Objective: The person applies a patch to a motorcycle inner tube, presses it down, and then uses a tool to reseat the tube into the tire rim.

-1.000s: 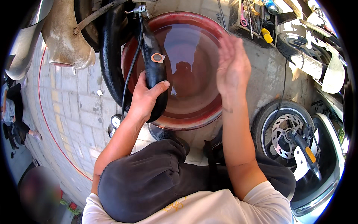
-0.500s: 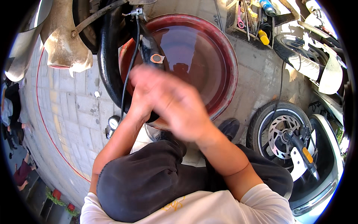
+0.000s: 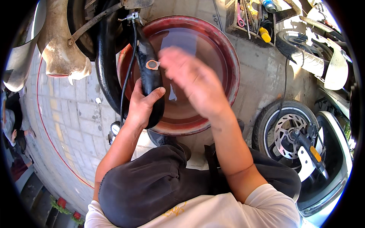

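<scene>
My left fingers (image 3: 155, 95) grasp black tube (image 3: 149, 78), right fingers (image 3: 178, 64) blurred, seemingly released; slack grip could let tube roll, turning orange-edged patch (image 3: 152, 65) away

Your right hand (image 3: 192, 79) is blurred, and your left hand (image 3: 142, 104) is partly hidden.
You can't make out the right fingertips, or whether they touch the patch (image 3: 152, 65); the left hand's other fingers vanish behind the black tube (image 3: 149, 79), which also covers part of the basin (image 3: 235, 76). Your left forearm (image 3: 122, 141) hides some of the gauge (image 3: 114, 128), its dial too small to read, and the upper edge cuts off the toolbox (image 3: 235, 27).
</scene>
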Tool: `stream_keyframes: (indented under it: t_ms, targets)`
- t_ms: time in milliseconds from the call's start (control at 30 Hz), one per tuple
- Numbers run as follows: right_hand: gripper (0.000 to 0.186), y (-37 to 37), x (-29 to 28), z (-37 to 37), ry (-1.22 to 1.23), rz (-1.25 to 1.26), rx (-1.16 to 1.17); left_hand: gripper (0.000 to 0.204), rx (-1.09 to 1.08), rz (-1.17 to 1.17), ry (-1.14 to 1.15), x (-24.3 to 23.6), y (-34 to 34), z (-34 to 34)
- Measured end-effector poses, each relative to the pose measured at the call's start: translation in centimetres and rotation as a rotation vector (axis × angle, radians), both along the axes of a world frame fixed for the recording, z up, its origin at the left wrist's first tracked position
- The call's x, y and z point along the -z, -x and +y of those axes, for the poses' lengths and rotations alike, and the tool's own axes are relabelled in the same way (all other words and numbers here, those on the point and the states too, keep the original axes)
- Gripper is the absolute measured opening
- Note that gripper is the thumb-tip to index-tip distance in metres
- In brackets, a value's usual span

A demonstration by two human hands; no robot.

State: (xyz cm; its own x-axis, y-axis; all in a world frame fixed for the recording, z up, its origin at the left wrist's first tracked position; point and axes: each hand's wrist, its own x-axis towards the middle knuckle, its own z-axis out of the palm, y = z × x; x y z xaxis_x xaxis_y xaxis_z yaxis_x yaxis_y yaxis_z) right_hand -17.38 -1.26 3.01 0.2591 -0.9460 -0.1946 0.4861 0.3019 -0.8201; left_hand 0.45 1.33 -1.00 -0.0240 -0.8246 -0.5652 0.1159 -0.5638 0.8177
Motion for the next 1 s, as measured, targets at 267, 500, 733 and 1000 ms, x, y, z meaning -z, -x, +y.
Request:
stream_keyframes:
  t_ms: [267, 500, 733, 1000]
  targets:
    - [0.038, -5.0, 2.5, 4.4, -0.47, -0.472, -0.174, 0.051, 0.051, -0.106, -0.02, -0.2, 0.8, -0.6]
    - [0.041, 1.9, 2.5, -1.4, -0.16, -0.018, 0.887, 0.046, -0.01, -0.044, 0.009, 0.0, 0.3, 0.1]
    - [0.042, 2.9, 1.8, -1.9, -0.013, -0.091, 0.335, 0.052, 0.034, -0.064, -0.017, 0.1, -0.1, 0.0]
    - [0.045, -1.7, -3.1, 2.7, 0.449, 0.056, -0.457, 0.05, -0.027, -0.065, -0.025, -0.6, 0.1, 0.1]
